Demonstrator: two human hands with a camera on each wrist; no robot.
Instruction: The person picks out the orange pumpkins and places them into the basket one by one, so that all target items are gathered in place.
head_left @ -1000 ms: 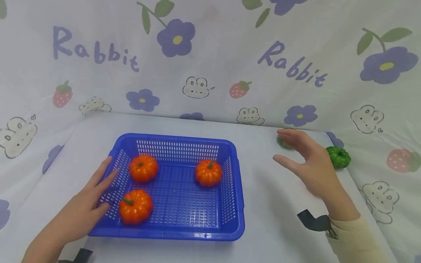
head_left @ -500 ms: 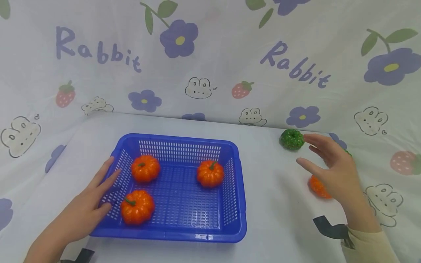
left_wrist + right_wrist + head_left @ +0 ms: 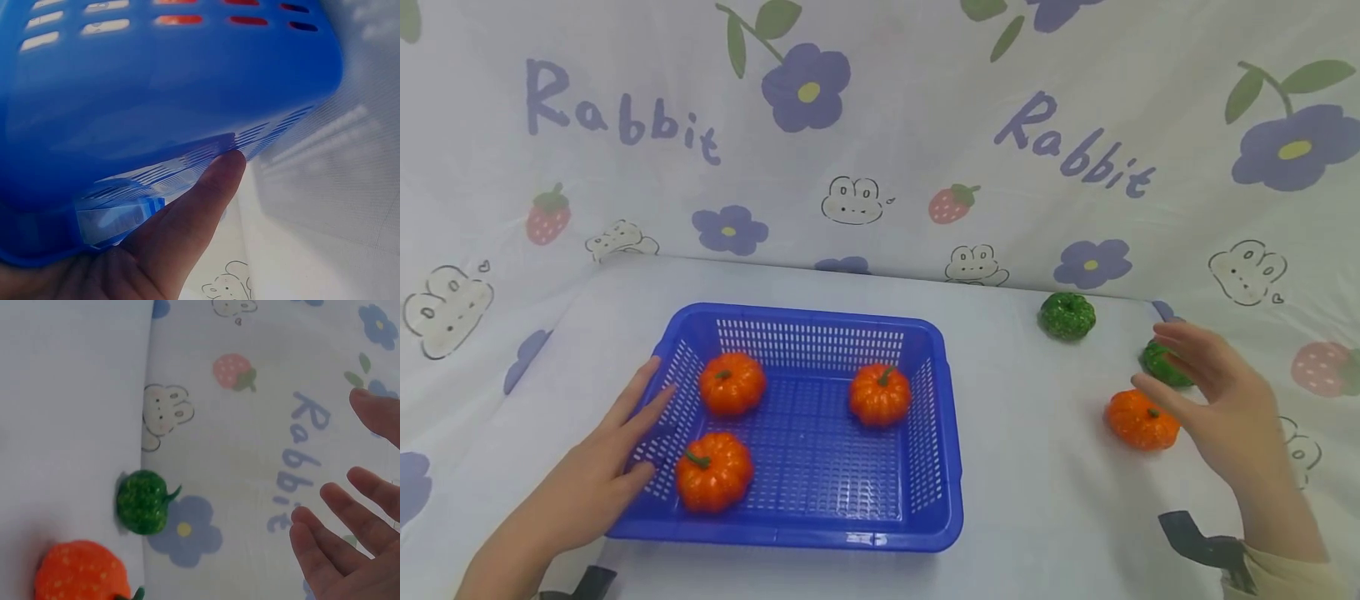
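Left hand (image 3: 597, 475) lies flat with straight fingers against the left wall of the blue basket (image 3: 940, 467), lower left of the frame — wrist view shows a finger (image 3: 212, 187) pressed under the rim. Three orange pumpkins sit inside the basket. Right hand (image 3: 1221, 404) hovers spread, fingers apart, holding nothing, at right of frame. Nearest it — an orange pumpkin (image 3: 1141, 419) on the worktop (image 3: 1037, 467), just left of the palm, and a green pumpkin (image 3: 1161, 365) partly behind the fingers. A second green pumpkin (image 3: 1066, 316) sits further back, well apart.
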